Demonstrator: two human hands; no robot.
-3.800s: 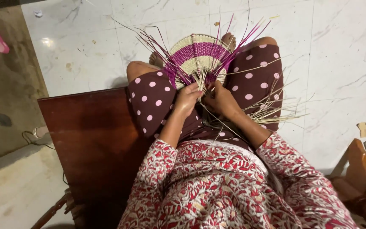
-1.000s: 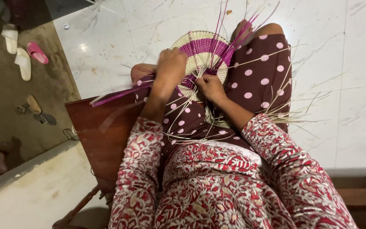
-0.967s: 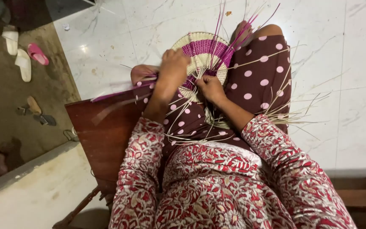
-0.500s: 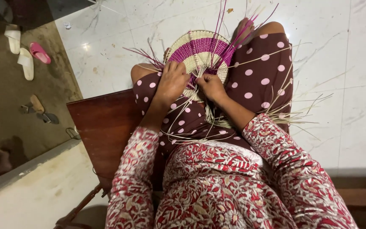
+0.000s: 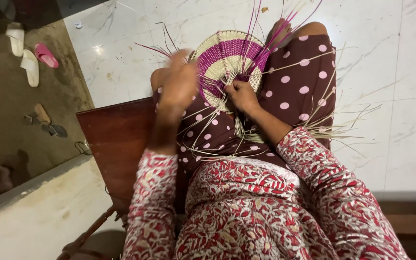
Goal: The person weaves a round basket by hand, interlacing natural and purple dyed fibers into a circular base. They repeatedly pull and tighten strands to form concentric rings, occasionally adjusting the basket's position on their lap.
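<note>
A round woven mat [image 5: 229, 62] in cream and purple bands rests on my lap, with loose purple and pale straw strands [image 5: 275, 29] fanning out past its rim. My right hand [image 5: 240, 95] pinches the mat's near edge, fingers closed on the weave. My left hand [image 5: 179, 84] is blurred, raised at the mat's left side, fingers gathered around thin strands there. My legs in dark red polka-dot cloth [image 5: 294, 82] lie under the mat.
I sit on a dark wooden bench [image 5: 116, 139] over a white marble floor [image 5: 391, 72]. Loose pale straws [image 5: 343, 127] spread to the right of my knee. Several sandals [image 5: 30, 62] lie on the darker ground at left.
My left hand pulled purple strands out to the left, then swung back to the mat's left edge and lifted. My right hand stayed on the near edge.
</note>
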